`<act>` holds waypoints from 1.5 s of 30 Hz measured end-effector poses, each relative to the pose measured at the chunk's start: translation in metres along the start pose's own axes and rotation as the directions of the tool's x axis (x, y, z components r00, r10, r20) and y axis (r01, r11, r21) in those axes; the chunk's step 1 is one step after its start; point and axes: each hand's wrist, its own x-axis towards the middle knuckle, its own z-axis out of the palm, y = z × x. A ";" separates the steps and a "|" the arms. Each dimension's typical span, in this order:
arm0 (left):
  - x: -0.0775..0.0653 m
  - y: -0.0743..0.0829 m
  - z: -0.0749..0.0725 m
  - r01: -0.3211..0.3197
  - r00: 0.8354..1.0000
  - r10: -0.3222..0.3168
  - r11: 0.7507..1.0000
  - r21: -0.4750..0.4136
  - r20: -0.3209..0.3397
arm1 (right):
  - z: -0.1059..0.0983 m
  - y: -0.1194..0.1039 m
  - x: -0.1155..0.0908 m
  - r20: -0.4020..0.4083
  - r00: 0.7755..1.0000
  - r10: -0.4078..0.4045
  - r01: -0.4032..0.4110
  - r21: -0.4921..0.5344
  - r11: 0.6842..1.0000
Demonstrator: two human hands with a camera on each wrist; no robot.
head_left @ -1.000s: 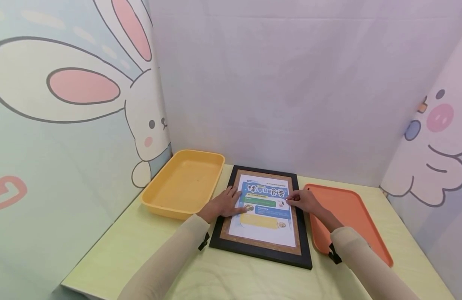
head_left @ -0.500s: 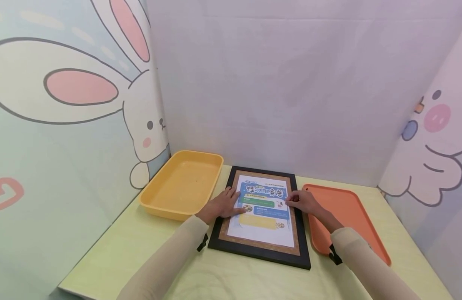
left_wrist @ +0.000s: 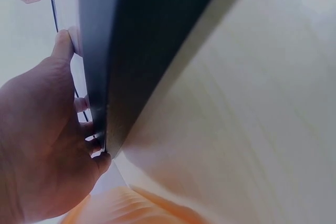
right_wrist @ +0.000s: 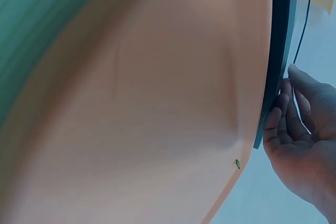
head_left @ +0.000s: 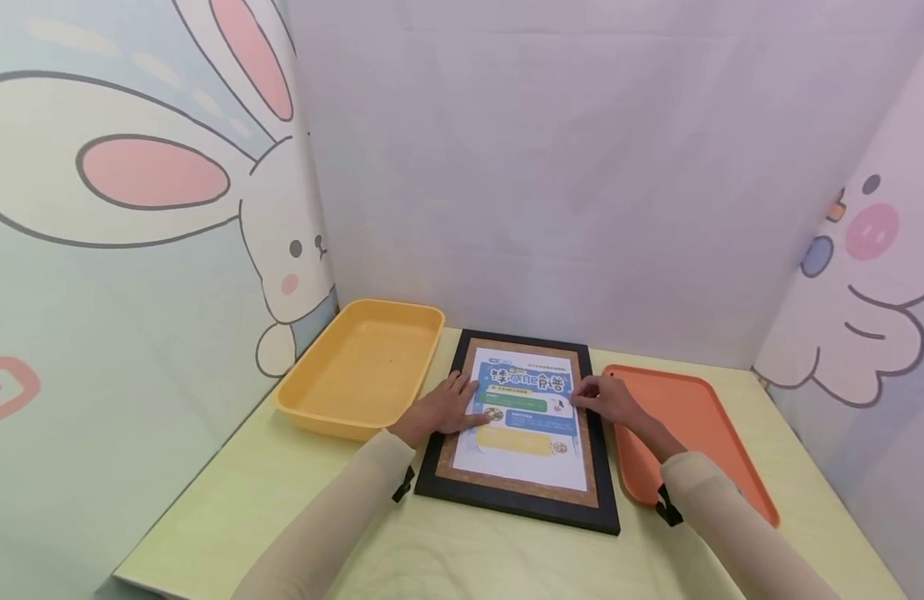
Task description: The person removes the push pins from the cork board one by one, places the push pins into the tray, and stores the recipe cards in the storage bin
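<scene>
A printed poster sheet (head_left: 536, 471) with blue, green and yellow blocks lies on a cork board (head_left: 469, 483) in a black frame (head_left: 521, 508). Spread over the sheet's left edge, my left hand (head_left: 442, 404) presses it with straight fingers; in the left wrist view its thumb reaches over the frame's side. At the sheet's right edge, my right hand (head_left: 607, 400) has thumb and fingertips brought together, pinching a small pushpin-like thing almost wholly hidden by them. The right wrist view shows that hand (right_wrist: 304, 129) with its other fingers curled beside the black frame.
To the left is a deep yellow tray (head_left: 360, 362). On the right an orange tray (head_left: 686, 425) lies close along the frame, with a small green pin-like thing (right_wrist: 237, 164) near its rim. A pale wall cloth (head_left: 536, 192) stands behind the table (head_left: 282, 492).
The head view has shifted slightly. Both hands keep their places on the sheet; the small reddish speck at the right fingertips a second ago is now hardly visible.
</scene>
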 end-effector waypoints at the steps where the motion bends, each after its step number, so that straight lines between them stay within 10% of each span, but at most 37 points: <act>1: 0.000 0.000 0.000 0.000 1.000 0.000 1.000 -0.003 0.002 | 0.000 0.000 0.000 -0.003 1.000 0.009 -0.009 0.007 1.000; 45: -0.001 0.000 0.003 -0.007 1.000 0.007 1.000 0.022 -0.001 | -0.034 0.035 -0.032 -0.147 0.988 -0.050 0.048 -0.018 0.999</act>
